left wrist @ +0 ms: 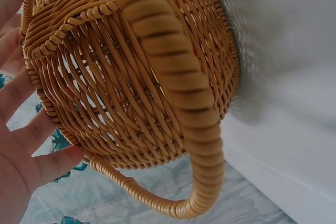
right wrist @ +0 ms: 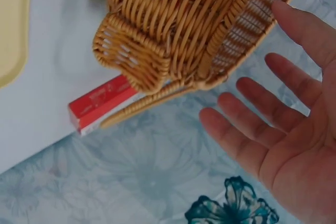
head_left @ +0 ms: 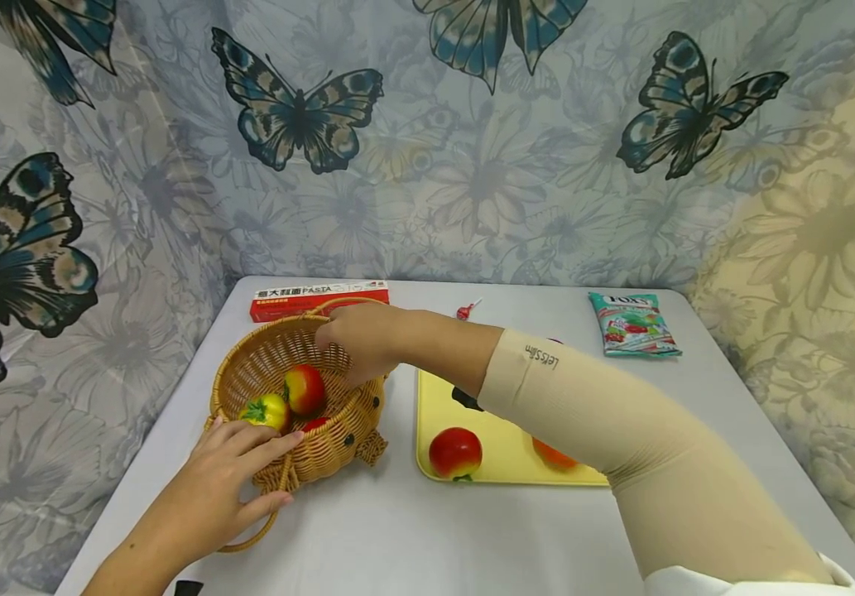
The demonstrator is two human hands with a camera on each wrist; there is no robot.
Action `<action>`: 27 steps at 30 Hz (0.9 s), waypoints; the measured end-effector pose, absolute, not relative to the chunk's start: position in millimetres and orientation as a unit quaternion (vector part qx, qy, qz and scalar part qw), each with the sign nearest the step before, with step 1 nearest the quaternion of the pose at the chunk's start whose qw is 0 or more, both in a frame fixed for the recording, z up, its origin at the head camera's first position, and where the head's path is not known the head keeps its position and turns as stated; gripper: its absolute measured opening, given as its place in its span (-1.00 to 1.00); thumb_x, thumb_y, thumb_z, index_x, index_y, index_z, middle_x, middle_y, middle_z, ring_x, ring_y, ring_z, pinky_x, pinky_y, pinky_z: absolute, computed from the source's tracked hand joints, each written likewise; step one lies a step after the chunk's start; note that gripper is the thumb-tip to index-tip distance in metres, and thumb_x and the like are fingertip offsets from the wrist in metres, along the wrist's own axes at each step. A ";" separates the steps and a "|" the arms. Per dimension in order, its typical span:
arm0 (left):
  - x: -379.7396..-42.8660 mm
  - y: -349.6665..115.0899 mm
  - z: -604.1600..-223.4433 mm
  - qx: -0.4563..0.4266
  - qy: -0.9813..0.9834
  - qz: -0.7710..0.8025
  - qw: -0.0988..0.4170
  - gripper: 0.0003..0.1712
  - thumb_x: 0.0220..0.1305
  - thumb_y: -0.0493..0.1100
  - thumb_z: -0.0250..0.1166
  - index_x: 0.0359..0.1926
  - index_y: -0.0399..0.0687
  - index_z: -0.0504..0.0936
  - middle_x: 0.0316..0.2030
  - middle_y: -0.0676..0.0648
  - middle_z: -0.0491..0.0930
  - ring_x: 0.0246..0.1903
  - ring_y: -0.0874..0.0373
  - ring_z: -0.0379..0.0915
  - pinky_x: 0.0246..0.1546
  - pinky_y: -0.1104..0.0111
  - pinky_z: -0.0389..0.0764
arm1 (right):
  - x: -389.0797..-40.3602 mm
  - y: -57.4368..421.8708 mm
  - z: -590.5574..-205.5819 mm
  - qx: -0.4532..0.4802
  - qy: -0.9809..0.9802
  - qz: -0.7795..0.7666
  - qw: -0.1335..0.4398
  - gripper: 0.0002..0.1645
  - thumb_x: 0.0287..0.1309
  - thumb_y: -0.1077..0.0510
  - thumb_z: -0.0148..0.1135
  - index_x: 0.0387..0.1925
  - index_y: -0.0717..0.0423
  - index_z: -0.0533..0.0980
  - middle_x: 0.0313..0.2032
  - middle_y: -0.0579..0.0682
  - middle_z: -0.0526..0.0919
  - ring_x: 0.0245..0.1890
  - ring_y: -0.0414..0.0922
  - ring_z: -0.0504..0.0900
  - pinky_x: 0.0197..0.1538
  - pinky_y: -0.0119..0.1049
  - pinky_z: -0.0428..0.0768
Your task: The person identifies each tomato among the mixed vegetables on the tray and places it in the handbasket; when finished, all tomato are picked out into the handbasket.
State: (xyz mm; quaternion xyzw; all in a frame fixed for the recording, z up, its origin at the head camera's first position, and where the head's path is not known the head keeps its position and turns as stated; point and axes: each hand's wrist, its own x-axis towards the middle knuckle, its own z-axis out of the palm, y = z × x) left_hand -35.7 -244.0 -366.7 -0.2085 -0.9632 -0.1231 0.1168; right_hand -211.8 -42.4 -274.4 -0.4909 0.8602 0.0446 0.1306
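Note:
A wicker basket (head_left: 259, 364) with looped handles stands at the left of the table, tilted. Inside lie a red-and-yellow fruit (head_left: 305, 389), a yellow one with a green top (head_left: 266, 412) and a partly hidden red one (head_left: 315, 424). My left hand (head_left: 229, 472) rests on its near rim, fingers stretched out; the left wrist view shows the fingers (left wrist: 44, 129) along the rim beside a thick handle (left wrist: 178, 82). My right hand (head_left: 363, 339) reaches over the far right rim. In the right wrist view its loosely spread fingers (right wrist: 239, 135) hold nothing.
Behind the basket lies a red pasta box (head_left: 319, 302). Right of it, a yellow tray (head_left: 501, 472) bears a red apple (head_left: 455, 453) and an orange fruit (head_left: 554, 454), partly covered by my right sleeve. A lollipop (head_left: 464, 312) and a green candy bag (head_left: 633, 324) lie farther back.

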 end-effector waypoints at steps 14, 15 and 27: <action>-35.6 -244.2 -368.8 -0.215 -0.961 -0.121 0.127 -0.18 -0.16 0.20 0.50 0.23 0.45 0.46 -0.06 0.16 0.52 -0.02 0.14 0.34 0.15 -0.27 0.26 | -222.4 38.8 -281.8 -0.431 0.889 0.026 0.151 -0.31 -0.01 -0.06 0.43 0.20 -0.16 0.43 0.16 -0.07 0.46 0.13 -0.11 0.47 0.20 -0.15 0.48; -35.4 -244.1 -369.1 -0.215 -0.960 -0.123 0.127 -0.18 -0.16 0.20 0.50 0.22 0.44 0.46 -0.06 0.16 0.52 -0.02 0.14 0.34 0.15 -0.28 0.26 | -223.7 45.6 -284.3 -0.421 0.893 0.028 0.157 -0.31 -0.01 -0.07 0.43 0.20 -0.17 0.42 0.16 -0.07 0.46 0.13 -0.11 0.47 0.20 -0.14 0.49; -35.2 -243.9 -369.3 -0.226 -0.955 -0.125 0.144 -0.19 -0.18 0.18 0.52 0.21 0.40 0.49 -0.09 0.15 0.52 -0.02 0.12 0.36 0.13 -0.27 0.27 | -239.1 120.1 -313.7 -0.324 0.924 0.006 0.201 -0.32 -0.03 -0.01 0.46 0.18 -0.15 0.44 0.19 -0.02 0.46 0.21 0.00 0.42 0.27 -0.02 0.44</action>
